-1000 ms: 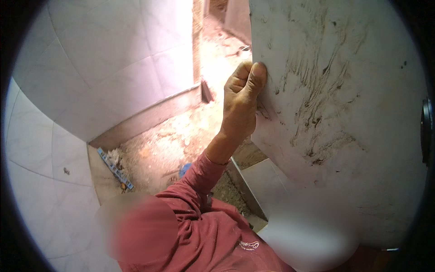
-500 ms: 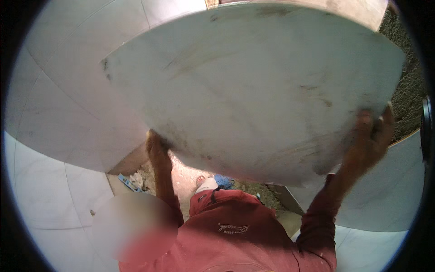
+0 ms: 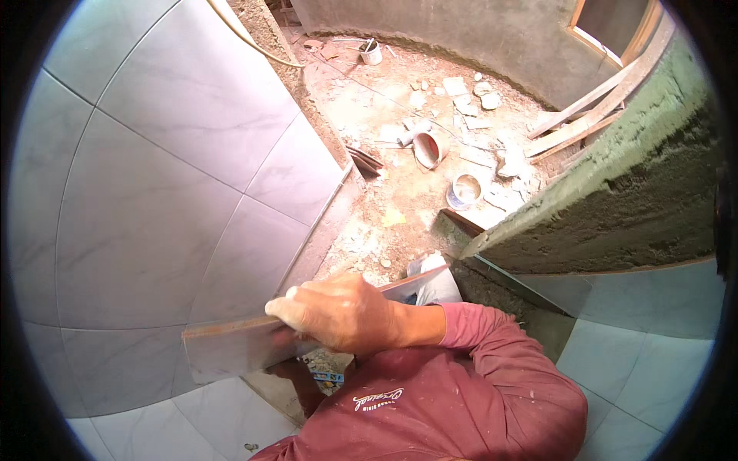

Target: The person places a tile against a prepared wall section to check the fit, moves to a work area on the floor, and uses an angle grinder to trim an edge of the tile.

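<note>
A large wall tile (image 3: 231, 355) is held on edge in front of my chest, its thin brownish edge facing up and its glossy grey face towards me. My right hand (image 3: 338, 311) is closed over that upper edge, thumb and fingers gripping it near the middle. Below, my left hand (image 3: 292, 370) is at the tile's lower side in shadow, its fingers mostly hidden behind the tile. The tile's left end is in front of the marbled, tiled wall (image 3: 146, 223), and I cannot tell whether they touch.
A rough grey mortar wall (image 3: 615, 207) rises at the right, with pale tiles (image 3: 615, 369) below it. Beyond the opening, a bucket (image 3: 464, 190), a pipe piece (image 3: 428, 150) and broken rubble (image 3: 488, 96) lie on the dusty ground. A blue level (image 3: 328, 377) is below the tile.
The tile has turned from broad face in view to edge up and come lower and closer. My right hand has moved left, onto its upper edge. The opening behind has come into view.
</note>
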`<action>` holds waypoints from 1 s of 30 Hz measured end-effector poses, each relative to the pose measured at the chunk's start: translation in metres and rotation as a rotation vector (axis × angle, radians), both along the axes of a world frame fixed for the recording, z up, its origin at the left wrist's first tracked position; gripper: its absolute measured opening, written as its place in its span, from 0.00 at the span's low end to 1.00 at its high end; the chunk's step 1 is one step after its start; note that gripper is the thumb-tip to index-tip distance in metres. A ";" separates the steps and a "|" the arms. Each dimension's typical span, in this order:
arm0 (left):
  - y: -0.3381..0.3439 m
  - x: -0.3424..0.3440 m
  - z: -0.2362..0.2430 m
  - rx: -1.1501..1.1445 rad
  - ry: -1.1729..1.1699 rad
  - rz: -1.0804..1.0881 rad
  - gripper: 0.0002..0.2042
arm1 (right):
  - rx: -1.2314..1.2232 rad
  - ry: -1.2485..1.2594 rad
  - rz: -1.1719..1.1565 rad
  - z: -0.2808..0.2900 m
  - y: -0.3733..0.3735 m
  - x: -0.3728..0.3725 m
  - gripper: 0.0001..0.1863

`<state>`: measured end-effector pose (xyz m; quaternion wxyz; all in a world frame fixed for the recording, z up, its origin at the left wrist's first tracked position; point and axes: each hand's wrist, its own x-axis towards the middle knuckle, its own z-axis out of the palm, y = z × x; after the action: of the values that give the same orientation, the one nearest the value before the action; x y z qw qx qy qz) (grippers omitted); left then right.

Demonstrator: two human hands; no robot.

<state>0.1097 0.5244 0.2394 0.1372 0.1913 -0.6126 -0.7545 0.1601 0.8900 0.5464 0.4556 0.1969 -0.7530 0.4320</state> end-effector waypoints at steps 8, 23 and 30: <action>0.147 -0.052 -0.042 0.269 -0.358 -0.181 0.40 | 0.256 0.085 0.141 -0.008 0.107 -0.074 0.14; 0.540 -0.211 0.030 0.478 -0.640 -0.676 0.59 | 0.131 -0.156 -0.874 0.059 0.437 -0.076 0.21; 0.673 -0.268 0.033 0.230 -0.577 -1.361 0.56 | -0.043 -0.306 -0.967 0.106 0.580 -0.120 0.13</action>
<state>-0.1583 1.1973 0.2724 -0.5470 -0.0267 -0.5244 -0.6520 0.0401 1.4699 0.6527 0.4917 -0.2492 -0.8072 0.2110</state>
